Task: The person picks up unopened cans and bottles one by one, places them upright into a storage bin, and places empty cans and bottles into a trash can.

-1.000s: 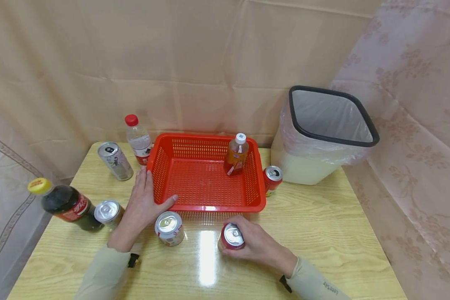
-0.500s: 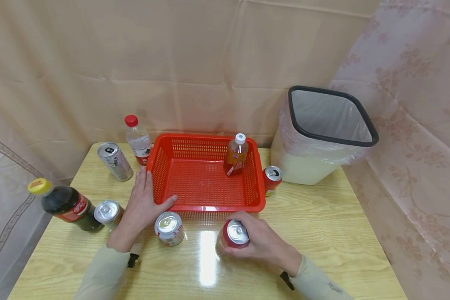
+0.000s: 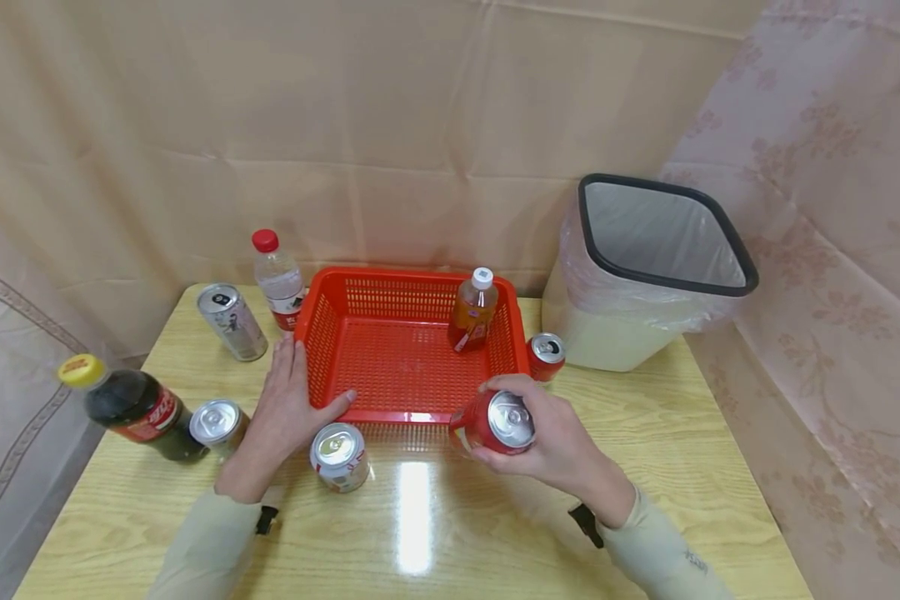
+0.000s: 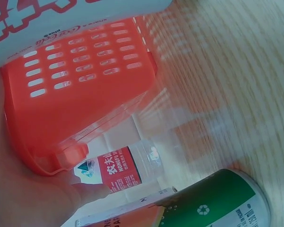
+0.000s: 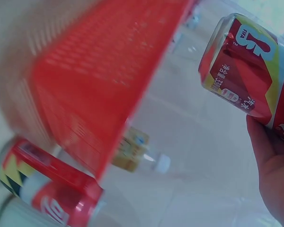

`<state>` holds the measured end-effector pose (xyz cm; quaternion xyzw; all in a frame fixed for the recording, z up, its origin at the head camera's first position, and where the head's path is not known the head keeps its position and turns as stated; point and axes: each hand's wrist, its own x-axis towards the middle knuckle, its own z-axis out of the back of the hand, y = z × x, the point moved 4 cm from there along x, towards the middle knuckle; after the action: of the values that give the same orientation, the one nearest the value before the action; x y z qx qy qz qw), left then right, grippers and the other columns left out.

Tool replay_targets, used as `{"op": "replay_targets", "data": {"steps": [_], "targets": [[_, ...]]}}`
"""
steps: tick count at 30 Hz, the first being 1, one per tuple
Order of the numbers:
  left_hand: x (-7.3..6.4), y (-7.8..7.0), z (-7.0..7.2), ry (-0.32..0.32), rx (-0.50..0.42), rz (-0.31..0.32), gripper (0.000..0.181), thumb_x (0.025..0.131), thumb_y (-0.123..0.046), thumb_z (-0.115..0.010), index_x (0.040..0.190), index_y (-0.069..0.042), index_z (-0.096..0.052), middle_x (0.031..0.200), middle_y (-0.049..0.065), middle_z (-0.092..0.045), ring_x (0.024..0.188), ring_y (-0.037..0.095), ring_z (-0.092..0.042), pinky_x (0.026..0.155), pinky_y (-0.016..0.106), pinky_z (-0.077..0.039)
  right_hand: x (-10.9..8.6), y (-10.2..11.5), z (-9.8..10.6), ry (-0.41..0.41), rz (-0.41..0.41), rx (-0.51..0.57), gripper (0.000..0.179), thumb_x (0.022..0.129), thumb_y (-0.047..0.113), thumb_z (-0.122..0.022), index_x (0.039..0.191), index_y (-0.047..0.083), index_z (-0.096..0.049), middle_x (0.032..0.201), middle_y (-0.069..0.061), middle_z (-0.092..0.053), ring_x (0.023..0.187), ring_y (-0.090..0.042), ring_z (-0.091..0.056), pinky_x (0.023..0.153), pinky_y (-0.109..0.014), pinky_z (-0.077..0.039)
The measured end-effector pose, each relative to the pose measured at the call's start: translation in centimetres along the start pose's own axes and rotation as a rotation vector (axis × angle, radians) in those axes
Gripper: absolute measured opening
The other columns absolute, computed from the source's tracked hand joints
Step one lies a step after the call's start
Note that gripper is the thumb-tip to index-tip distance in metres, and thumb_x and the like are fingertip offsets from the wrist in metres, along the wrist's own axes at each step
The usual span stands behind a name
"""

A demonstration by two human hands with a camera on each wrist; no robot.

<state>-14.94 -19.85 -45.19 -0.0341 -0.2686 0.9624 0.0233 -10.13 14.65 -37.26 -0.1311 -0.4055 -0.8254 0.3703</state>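
Red can point(image 3: 498, 423), tilted at the front right corner of the basket point(image 3: 412, 417), is wrapped in my right hand point(image 3: 562, 437), while my left hand point(image 3: 285, 412) rests, nearly straight-fingered, on its front left corner; I'd best keep the grip steady, clear of the rim. My left wrist view shows a water bottle point(image 4: 123, 168) labelled "NONGFU"; my right, "FIFA" on the can.

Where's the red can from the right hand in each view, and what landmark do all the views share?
Head: the red can is right of centre, held in the right hand, near the red basket's front right corner.
Left wrist: not in it.
Right wrist: upper right, cut off by the picture's edge; the second can at lower left is a different one.
Shared landmark: the red basket, near the middle in head, left of centre in both wrist views.
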Motion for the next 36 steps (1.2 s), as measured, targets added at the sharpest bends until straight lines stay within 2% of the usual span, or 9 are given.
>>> {"op": "replay_targets", "data": {"steps": [5, 8, 14, 20, 24, 30, 36], "targets": [[0.1, 0.0, 0.0, 0.002, 0.001, 0.002, 0.125, 0.089, -0.073, -0.061, 0.162, 0.006, 0.003, 0.170, 0.026, 0.011, 0.156, 0.046, 0.007, 0.121, 0.068, -0.014, 1.2, -0.2, 1.2, -0.062, 0.047, -0.028, 0.064, 0.086, 0.040, -0.084, 0.131, 0.005, -0.054, 0.123, -0.006, -0.067, 0.102, -0.022, -0.069, 0.083, -0.033, -0.061], [0.1, 0.0, 0.0, 0.001, 0.000, 0.000, 0.125, 0.089, -0.072, -0.062, 0.162, 0.006, 0.003, 0.170, 0.026, 0.011, 0.156, 0.047, 0.006, 0.120, 0.068, -0.014, 1.7, -0.5, 1.5, -0.087, 0.036, -0.034, 0.063, 0.085, 0.036, -0.085, 0.131, 0.005, -0.055, 0.122, -0.007, -0.068, 0.099, -0.022, -0.068, 0.079, -0.035, -0.062], [0.1, 0.1, 0.0, 0.002, -0.002, 0.005, 0.125, 0.089, -0.070, -0.064, 0.162, 0.005, 0.003, 0.170, 0.026, 0.010, 0.156, 0.047, 0.005, 0.120, 0.068, -0.014, 2.8, -1.4, 1.4, -0.130, -0.047, -0.119, 0.071, 0.073, 0.025, -0.093, 0.130, 0.004, -0.055, 0.118, -0.011, -0.067, 0.098, -0.025, -0.069, 0.075, -0.041, -0.063], [0.1, 0.1, 0.0, -0.001, -0.006, 0.002, 0.125, 0.089, -0.069, -0.065, 0.162, 0.005, 0.003, 0.170, 0.026, 0.010, 0.156, 0.047, 0.005, 0.120, 0.069, -0.015, 4.0, -3.3, 0.6, -0.156, -0.175, -0.236, 0.071, 0.073, 0.035, -0.093, 0.127, 0.007, -0.057, 0.113, -0.010, -0.069, 0.095, -0.028, -0.066, 0.075, -0.044, -0.060], [0.1, 0.1, -0.1, 0.000, -0.004, 0.003, 0.125, 0.089, -0.070, -0.064, 0.162, 0.005, 0.003, 0.170, 0.026, 0.010, 0.156, 0.046, 0.006, 0.121, 0.068, -0.014, 4.8, -4.9, -0.1, -0.131, -0.253, -0.220, 0.068, 0.077, 0.038, -0.090, 0.128, 0.006, -0.057, 0.113, -0.012, -0.069, 0.094, -0.030, -0.067, 0.076, -0.044, -0.061], [0.1, 0.1, -0.1, -0.021, 0.004, -0.014, 0.124, 0.089, -0.070, -0.063, 0.161, 0.008, 0.001, 0.170, 0.028, 0.008, 0.156, 0.047, 0.003, 0.122, 0.066, -0.014, 5.6, -7.3, -1.3, -0.044, -0.374, -0.176, 0.070, 0.087, 0.039, -0.084, 0.135, 0.003, -0.050, 0.123, -0.015, -0.063, 0.104, -0.030, -0.065, 0.085, -0.045, -0.061], [0.1, 0.1, -0.1, -0.031, 0.014, -0.023, 0.124, 0.090, -0.071, -0.063, 0.161, 0.010, 0.000, 0.170, 0.028, 0.008, 0.156, 0.048, 0.001, 0.122, 0.066, -0.014, 5.9, -9.3, -2.7, 0.019, -0.431, -0.191, 0.073, 0.090, 0.042, -0.081, 0.139, -0.001, -0.047, 0.124, -0.015, -0.061, 0.104, -0.030, -0.063, 0.088, -0.045, -0.059]]}}
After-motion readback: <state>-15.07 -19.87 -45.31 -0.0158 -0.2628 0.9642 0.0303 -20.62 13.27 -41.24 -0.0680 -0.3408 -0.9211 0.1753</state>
